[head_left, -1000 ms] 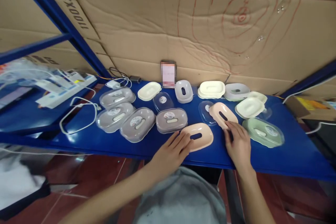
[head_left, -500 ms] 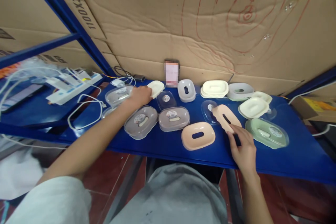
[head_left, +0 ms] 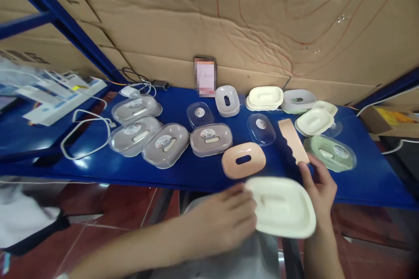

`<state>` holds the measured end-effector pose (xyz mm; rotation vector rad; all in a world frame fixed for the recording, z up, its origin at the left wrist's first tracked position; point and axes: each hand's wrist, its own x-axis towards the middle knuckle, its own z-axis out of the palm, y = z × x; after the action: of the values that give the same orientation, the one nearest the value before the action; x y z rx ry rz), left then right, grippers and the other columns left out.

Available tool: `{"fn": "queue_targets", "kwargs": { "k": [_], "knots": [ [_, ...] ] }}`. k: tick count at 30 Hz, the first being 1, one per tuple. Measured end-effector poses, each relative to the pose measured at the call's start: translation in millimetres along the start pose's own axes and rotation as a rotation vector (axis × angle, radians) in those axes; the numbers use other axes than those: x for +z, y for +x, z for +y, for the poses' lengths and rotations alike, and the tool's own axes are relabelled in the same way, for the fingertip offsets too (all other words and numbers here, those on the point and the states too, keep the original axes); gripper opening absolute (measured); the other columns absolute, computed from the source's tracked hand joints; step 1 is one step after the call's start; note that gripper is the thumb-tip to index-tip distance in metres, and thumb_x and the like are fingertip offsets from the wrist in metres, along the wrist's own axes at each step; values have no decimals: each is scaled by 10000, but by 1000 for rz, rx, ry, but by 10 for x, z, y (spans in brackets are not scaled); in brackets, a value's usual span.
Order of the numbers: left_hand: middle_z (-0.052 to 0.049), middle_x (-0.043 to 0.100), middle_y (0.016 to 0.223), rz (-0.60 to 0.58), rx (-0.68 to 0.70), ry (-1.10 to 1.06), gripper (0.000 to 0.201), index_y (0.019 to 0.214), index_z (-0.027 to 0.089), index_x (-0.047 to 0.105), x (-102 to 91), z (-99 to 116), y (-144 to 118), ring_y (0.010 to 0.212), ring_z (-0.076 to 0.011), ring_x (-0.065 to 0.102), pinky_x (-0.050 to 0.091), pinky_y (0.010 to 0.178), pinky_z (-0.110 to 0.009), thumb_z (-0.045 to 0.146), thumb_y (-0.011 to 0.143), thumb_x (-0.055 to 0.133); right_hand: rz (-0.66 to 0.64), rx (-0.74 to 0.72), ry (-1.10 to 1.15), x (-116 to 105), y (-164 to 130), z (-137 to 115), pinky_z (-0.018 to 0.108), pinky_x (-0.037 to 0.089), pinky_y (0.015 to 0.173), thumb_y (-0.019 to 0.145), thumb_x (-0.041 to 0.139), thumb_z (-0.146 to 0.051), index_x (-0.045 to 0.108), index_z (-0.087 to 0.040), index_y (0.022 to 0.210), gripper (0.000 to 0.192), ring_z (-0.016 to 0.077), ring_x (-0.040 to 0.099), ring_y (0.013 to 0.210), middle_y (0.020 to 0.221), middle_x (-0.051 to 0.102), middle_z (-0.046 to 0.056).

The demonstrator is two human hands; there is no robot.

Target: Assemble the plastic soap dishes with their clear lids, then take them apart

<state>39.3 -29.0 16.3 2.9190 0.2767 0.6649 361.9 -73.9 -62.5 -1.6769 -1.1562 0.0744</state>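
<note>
A: What was held by the left hand point(head_left: 225, 214)?
B: A cream tray point(head_left: 291, 211). Its left rim was gripped by closed, curled fingers, and it was held up at the table's point(head_left: 363, 189) front edge, rimmed side upward

A: And by the right hand point(head_left: 319, 182)?
B: A peach dish point(head_left: 293, 139) was pinched at its near end between thumb and fingers. It was tipped on its side, with its wavy edge turned left; whether the table was touched could not be told

A: What was seen close by?
B: A second dish point(head_left: 242, 171), also peach, was laid flat just beyond the tray, its slot shown. Beyond it a clear lid point(head_left: 261, 130) was placed, with another lid point(head_left: 200, 114) farther left

A: And farther out?
B: Four grey boxes point(head_left: 167, 143) were grouped to the left, all lidded; a green box point(head_left: 329, 152) was set near the right hand. Behind, a phone point(head_left: 205, 78) was leaned on the cardboard point(head_left: 163, 30). Beside it a grey dish point(head_left: 233, 104) was placed, and a cream stack point(head_left: 265, 97) was set farther right
</note>
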Motion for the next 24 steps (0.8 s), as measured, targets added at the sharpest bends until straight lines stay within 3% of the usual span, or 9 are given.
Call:
{"fn": "queue_targets", "kwargs": {
  "k": [2,4,6,9,12,15,18,24],
  "knots": [
    [-83,751,1156,-49,47,13,124,1068,141,719,364,183,75,1265,-213,677,479,1250,-367,141,1065,596,-12,-22,-5,-186,-113,-8,541,546,1104,991,733,-400,780,-231,1243,308,325,717,1245,1307,771,105],
    [-88,748,1156,-67,-2,18,118,1034,133,713,618,160,108,1255,-222,685,462,1268,-380,148,1066,601,-58,-123,-34,-389,-234,-1,560,533,1131,998,712,-355,772,-237,1259,293,335,701,1287,1338,760,108],
    [-99,747,1213,-58,-39,52,139,1084,123,714,750,31,102,1294,-234,674,455,1278,-393,141,1075,576,-149,-224,-79,-569,-354,27,573,539,1135,1004,689,-301,757,-252,1292,300,341,690,1314,1346,756,103],
    [-130,717,1365,-32,-69,112,227,1223,99,699,796,-144,64,1398,-267,625,484,1260,-403,95,1069,533,-293,-305,-135,-716,-508,76,598,565,1111,1012,653,-227,729,-279,1342,343,350,676,1334,1353,747,95],
    [-193,638,1508,13,-119,99,404,1412,64,617,797,-178,20,1491,-318,558,517,1244,-434,23,1019,534,-376,-361,-144,-683,-594,74,623,575,1101,1019,617,-165,683,-292,1413,420,360,643,1379,1391,723,100],
    [-203,579,1584,41,-229,40,598,1583,110,477,836,-128,-27,1522,-327,530,554,1218,-454,-11,999,515,-439,-412,-145,-552,-587,18,627,574,1116,1024,588,-122,636,-283,1471,478,354,617,1414,1410,708,110],
    [-197,569,1588,66,-301,25,562,1606,155,448,895,-90,-64,1501,-318,556,600,1164,-454,61,1055,505,-521,-474,-130,-425,-518,-21,611,587,1117,1021,626,-138,616,-258,1487,481,352,601,1434,1396,711,121],
    [-169,609,1537,102,-290,34,374,1437,163,585,893,-103,-107,1482,-286,559,575,1189,-448,112,1067,563,-554,-672,-146,-278,-435,2,585,594,1136,991,712,-125,590,-250,1530,566,340,604,1438,1377,722,119]
  ]
}}
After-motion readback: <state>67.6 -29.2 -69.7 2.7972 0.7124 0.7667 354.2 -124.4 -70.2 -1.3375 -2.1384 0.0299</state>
